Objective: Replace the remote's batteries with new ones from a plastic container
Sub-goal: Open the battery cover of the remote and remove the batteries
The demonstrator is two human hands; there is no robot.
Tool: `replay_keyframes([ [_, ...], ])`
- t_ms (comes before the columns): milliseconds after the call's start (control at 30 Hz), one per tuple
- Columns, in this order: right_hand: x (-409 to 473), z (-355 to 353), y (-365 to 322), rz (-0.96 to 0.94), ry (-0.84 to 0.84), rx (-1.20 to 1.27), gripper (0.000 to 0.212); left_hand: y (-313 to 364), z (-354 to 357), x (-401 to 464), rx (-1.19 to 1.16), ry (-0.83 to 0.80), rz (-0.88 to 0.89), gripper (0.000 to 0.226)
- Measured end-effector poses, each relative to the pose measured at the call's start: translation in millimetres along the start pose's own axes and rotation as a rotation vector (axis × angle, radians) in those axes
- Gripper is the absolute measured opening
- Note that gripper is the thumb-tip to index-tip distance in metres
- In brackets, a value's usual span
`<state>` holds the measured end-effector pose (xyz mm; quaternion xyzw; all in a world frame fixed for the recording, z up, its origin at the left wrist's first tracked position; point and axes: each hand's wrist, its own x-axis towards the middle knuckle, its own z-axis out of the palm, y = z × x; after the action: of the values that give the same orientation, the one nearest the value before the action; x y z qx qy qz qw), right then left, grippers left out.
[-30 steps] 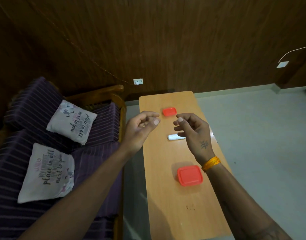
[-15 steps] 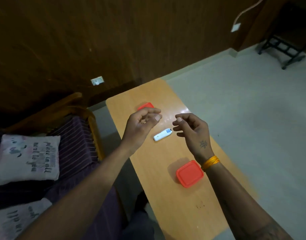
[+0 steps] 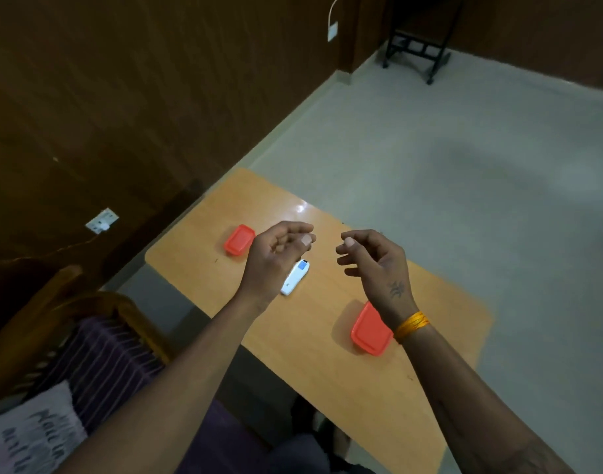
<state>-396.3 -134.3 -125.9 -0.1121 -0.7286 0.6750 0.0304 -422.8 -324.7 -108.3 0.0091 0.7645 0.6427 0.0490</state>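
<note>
The left hand (image 3: 276, 258) covers the near-left side of the white remote (image 3: 296, 277), so only its blue-marked end and right edge show; its buttons are too small to read. The right wrist hides the 2 o'clock corner of the larger red container (image 3: 370, 331). Nothing shows of either red container's contents, including the smaller one (image 3: 239, 239). The cushion (image 3: 30, 436) at 8 o'clock is cut by the edge and its lettering is blurred. The surface (image 3: 327, 357) runs out of view at 6 o'clock.
</note>
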Motion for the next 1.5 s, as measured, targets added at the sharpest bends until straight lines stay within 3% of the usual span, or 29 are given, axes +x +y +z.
replay_keyframes([
  [533, 14.9, -6.5, -5.9, -0.032, 0.092, 0.016, 0.014, 6.8, -0.6, 29.7, 0.038, -0.081, 0.028, 0.019],
  [1100, 77.9, 115.0, 24.0, 0.092, 0.548, 0.076, 0.014, -38.9, -60.7, 183.3, 0.071, -0.621, 0.027, 0.029],
  [1267, 84.2, 146.6, 59.6, 0.130, 0.596, 0.110, 0.014, -87.1, -71.2, 206.7, 0.104, -0.689, 0.008, 0.024],
  [1500, 104.4, 171.5, 190.2, 0.179, 0.578, 0.063, 0.015, -220.9, -60.2, 224.8, 0.092, -0.657, -0.011, 0.021],
])
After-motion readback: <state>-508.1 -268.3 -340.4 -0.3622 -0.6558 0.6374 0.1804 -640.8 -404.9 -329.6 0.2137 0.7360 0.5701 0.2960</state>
